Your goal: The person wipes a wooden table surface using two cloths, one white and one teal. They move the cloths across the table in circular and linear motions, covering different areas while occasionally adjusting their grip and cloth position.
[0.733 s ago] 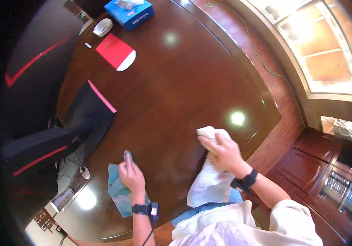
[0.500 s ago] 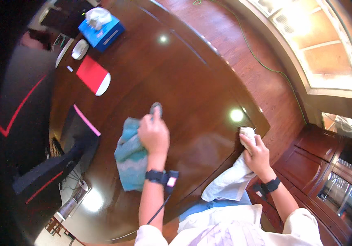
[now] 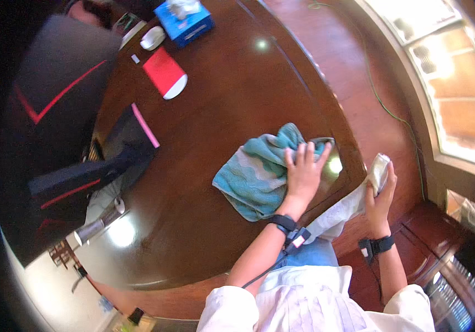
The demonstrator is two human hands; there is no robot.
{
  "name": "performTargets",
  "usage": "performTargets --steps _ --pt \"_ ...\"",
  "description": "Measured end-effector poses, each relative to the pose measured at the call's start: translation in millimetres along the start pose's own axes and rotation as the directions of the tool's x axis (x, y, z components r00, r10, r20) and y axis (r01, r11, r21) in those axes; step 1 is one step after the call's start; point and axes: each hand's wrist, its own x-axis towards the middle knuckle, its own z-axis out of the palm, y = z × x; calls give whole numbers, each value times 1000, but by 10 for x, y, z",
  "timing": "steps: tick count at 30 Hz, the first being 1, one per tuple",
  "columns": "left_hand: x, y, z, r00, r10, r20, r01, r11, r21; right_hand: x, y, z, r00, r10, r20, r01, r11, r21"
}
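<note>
A teal and white striped towel (image 3: 257, 171) lies crumpled on the glossy brown table (image 3: 215, 110). My left hand (image 3: 304, 177) rests on the towel's right part, with its fingers spread and pressing down. Past the table's right edge, my right hand (image 3: 380, 196) is closed around a bunched white cloth (image 3: 378, 169). The loose part of that cloth (image 3: 337, 213) hangs down toward my lap, along the table's near edge. Black bands circle both of my wrists.
A blue tissue box (image 3: 187, 27), a white computer mouse (image 3: 153, 38) and a red sleeve with a white rounded end (image 3: 165, 73) lie at the far left. Black furniture with red trim (image 3: 66, 105) stands at the left. A thin green cable (image 3: 384, 105) runs over the floor.
My left hand has swept rightward over the table with the teal towel, and its fingers have spread. My right hand still holds the white cloth, now farther past the edge. The view has shifted.
</note>
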Motion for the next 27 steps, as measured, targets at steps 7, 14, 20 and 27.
performTargets --steps 7,14,20,27 --pt "-1353 -1917 -570 869 -488 -84 495 852 171 363 -64 775 941 -205 270 304 862 -406" --pt "-3933 -3325 -1076 426 -893 -144 858 348 378 302 -646 1437 874 -436 213 483 830 -281" --pt "-5989 -4003 -1259 215 -951 -223 953 154 261 -670 -2735 3234 683 -648 337 714 690 -120" --pt "-7187 -4608 -1368 -47 -962 -268 999 -43 -18 -2971 -4908 4688 302 -889 343 836 420 353"
